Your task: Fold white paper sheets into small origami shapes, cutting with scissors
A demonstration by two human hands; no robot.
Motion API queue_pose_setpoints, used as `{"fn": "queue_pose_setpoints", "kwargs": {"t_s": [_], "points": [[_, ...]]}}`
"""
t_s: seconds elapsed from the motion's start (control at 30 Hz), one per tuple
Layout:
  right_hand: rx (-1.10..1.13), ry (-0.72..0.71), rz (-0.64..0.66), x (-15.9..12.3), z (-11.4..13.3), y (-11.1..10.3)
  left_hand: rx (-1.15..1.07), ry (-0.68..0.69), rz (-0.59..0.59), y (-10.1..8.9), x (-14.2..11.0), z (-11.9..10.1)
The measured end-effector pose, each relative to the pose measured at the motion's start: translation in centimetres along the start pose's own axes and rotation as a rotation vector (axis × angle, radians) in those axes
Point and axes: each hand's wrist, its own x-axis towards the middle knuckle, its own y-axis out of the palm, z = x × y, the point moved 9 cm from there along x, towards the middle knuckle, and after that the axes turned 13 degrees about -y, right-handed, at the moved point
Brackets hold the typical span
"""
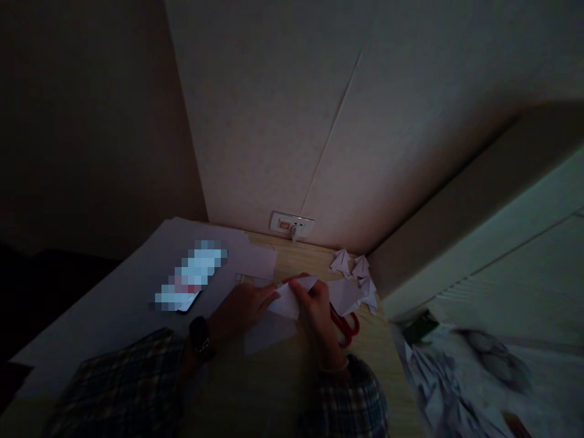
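Between my two hands is a folded piece of white paper point(287, 302), raised a little above the wooden table point(269, 389). My left hand point(244, 310) is closed on its left side, fingertips at the edge. On the right side, my right hand point(314, 304) pinches the same paper with thumb and fingers. Another sheet of paper point(269, 333) lies flat beneath it. Red-handled scissors point(345, 328) rest just right of my right wrist, their blades hidden. Several folded paper shapes point(360, 267) cluster at the table's back right corner, with a loose paper piece point(343, 296) beside them.
A phone point(191, 277) with a lit, blurred-out screen lies on large white sheets point(123, 310) at the left. Behind the table, a wall socket point(292, 225) holds a plug. Crumpled papers point(438, 383) lie beyond the table's right edge.
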Motion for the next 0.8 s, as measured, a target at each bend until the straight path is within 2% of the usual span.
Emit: {"fn": "queue_pose_setpoints", "kwargs": {"t_s": [0.1,0.2,0.43,0.5,0.63,0.7,0.8], "points": [[-0.004,0.007,-0.004,0.6,0.1,-0.8,0.013,-0.009,0.03,0.3,0.1,0.2],[-0.032,-0.005,-0.094,0.6,0.1,-1.9,0.035,-0.025,0.035,0.3,0.2,0.4],[-0.026,-0.037,-0.314,-1.0,-0.3,-3.0,-0.028,-0.044,0.073,0.2,0.2,0.5],[-0.015,-0.069,-0.285,-0.5,0.2,-2.8,-0.004,-0.05,0.076,0.2,0.2,0.5],[-0.01,-0.091,-0.117,0.8,1.3,-1.7,-0.008,-0.058,0.075,0.0,0.3,0.6],[-0.016,-0.088,-0.133,0.9,1.4,-1.9,-0.033,-0.05,0.053,-0.3,0.3,0.5],[-0.04,-0.061,-0.224,0.2,1.0,-2.5,-0.057,-0.034,0.038,-0.4,0.2,0.4]]}}
